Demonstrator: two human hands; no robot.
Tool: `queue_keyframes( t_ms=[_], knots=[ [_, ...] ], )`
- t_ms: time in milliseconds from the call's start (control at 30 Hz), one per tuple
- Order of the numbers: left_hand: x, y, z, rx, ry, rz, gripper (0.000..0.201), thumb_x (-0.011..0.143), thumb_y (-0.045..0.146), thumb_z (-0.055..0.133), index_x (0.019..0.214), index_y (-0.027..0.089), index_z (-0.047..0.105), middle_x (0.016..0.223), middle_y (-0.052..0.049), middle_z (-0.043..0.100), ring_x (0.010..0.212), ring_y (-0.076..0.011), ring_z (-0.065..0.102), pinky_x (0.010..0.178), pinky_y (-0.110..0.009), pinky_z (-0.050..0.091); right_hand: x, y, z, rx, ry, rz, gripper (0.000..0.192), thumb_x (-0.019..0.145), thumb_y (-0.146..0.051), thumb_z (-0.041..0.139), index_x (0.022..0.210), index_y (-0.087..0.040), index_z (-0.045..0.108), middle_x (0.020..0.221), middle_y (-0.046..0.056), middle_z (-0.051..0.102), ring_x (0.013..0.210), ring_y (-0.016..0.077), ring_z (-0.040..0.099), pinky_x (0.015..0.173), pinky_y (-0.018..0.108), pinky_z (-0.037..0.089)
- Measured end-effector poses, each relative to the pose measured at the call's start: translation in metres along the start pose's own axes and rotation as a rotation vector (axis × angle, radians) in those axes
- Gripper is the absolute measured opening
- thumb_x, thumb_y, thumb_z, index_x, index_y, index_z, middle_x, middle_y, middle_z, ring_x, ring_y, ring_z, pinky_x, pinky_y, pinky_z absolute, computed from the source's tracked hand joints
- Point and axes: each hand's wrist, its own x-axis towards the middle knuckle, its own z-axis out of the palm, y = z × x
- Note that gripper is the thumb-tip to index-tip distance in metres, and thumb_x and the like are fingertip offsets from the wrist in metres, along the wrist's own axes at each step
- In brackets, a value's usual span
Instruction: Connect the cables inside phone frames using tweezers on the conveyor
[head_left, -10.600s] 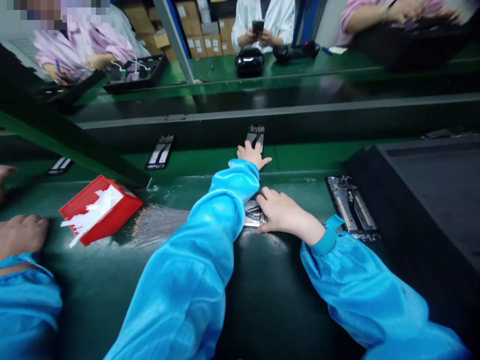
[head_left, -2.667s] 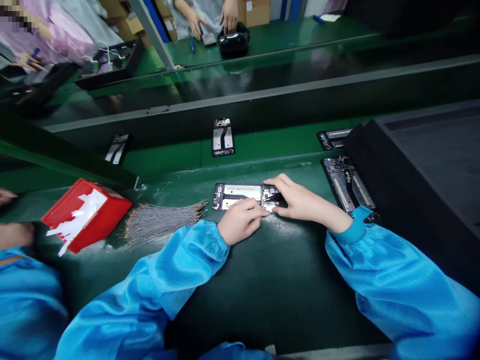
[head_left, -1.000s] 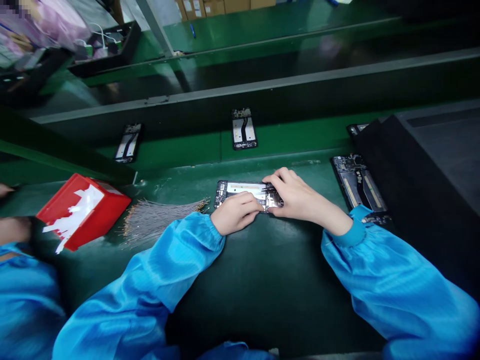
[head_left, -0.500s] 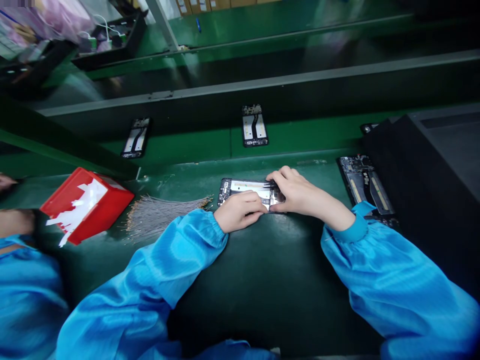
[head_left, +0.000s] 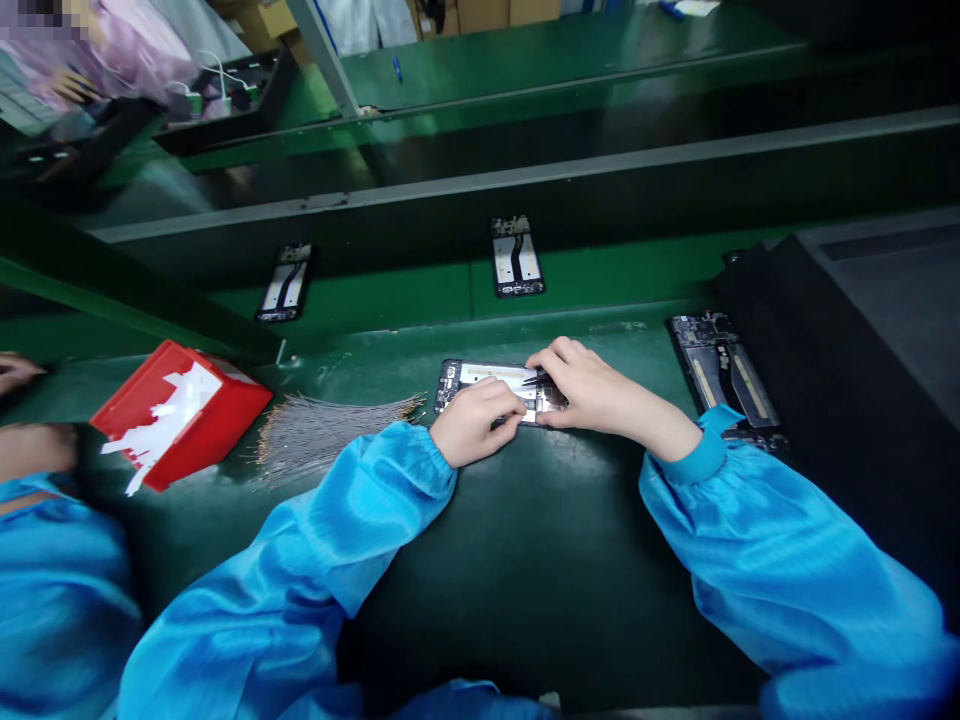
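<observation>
An opened phone (head_left: 491, 373) lies sideways on the green bench, its inner boards and silvery middle facing up. My left hand (head_left: 478, 420) rests over its near edge, thumb and fingers drawn together near the middle; what they pinch is hidden. At the phone's right end, my right hand (head_left: 581, 385) is closed around dark tweezers (head_left: 535, 380), whose tips point left over the phone. Left of my left hand lies a bundle of thin grey cables (head_left: 322, 435) with brassy ends.
A red bin (head_left: 232, 410) with torn white paper stands left, beside a co-worker's sleeve (head_left: 60, 590). Two opened phones (head_left: 517, 257) lie on the strip behind. Another opened phone (head_left: 724, 375) sits right, against a black sheet (head_left: 825, 400).
The whole view has shifted slightly. The tweezers' tips sit a little lower over the phone, and my right hand has moved slightly left. Both hands stay at the phone.
</observation>
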Motion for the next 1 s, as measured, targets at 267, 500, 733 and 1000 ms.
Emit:
queue_keyframes(
  t_ms=[267, 500, 733, 1000],
  knots=[
    [0.003, 0.003, 0.0, -0.005, 0.009, -0.048, 0.011, 0.076, 0.011, 0.044, 0.073, 0.015, 0.054, 0.067, -0.001, 0.052, 0.067, -0.0125, 0.047, 0.064, -0.024, 0.041, 0.008, -0.008, -0.009, -0.102, -0.076, -0.003, 0.038, 0.063, -0.032, 0.064, 0.092, -0.019, 0.044, 0.092, 0.007, 0.046, 0.083, 0.0235, 0.047, 0.069, 0.033, 0.039],
    [0.004, 0.004, -0.001, -0.009, 0.007, -0.06, 0.012, 0.078, 0.012, 0.044, 0.072, 0.015, 0.054, 0.066, -0.001, 0.051, 0.064, -0.0121, 0.047, 0.062, -0.023, 0.04, 0.016, -0.021, -0.021, -0.232, -0.156, -0.002, 0.035, 0.066, -0.031, 0.065, 0.091, -0.017, 0.045, 0.09, 0.009, 0.048, 0.081, 0.0244, 0.05, 0.066, 0.033, 0.039],
    [0.005, 0.005, -0.001, -0.011, 0.007, -0.061, 0.013, 0.079, 0.013, 0.044, 0.072, 0.015, 0.055, 0.065, -0.001, 0.049, 0.064, -0.0119, 0.046, 0.061, -0.023, 0.04, 0.021, -0.029, -0.027, -0.309, -0.212, 0.014, 0.037, 0.065, -0.031, 0.068, 0.093, -0.017, 0.048, 0.09, 0.01, 0.05, 0.083, 0.0259, 0.052, 0.066, 0.034, 0.039],
    [0.004, 0.001, -0.004, -0.019, 0.012, -0.028, 0.012, 0.077, 0.014, 0.046, 0.072, 0.016, 0.057, 0.071, -0.002, 0.047, 0.07, -0.0135, 0.046, 0.065, -0.025, 0.042, 0.028, -0.04, -0.032, -0.213, -0.354, 0.151, 0.039, 0.063, -0.027, 0.067, 0.095, -0.016, 0.046, 0.096, 0.013, 0.047, 0.085, 0.0284, 0.052, 0.065, 0.036, 0.043]
  ],
)
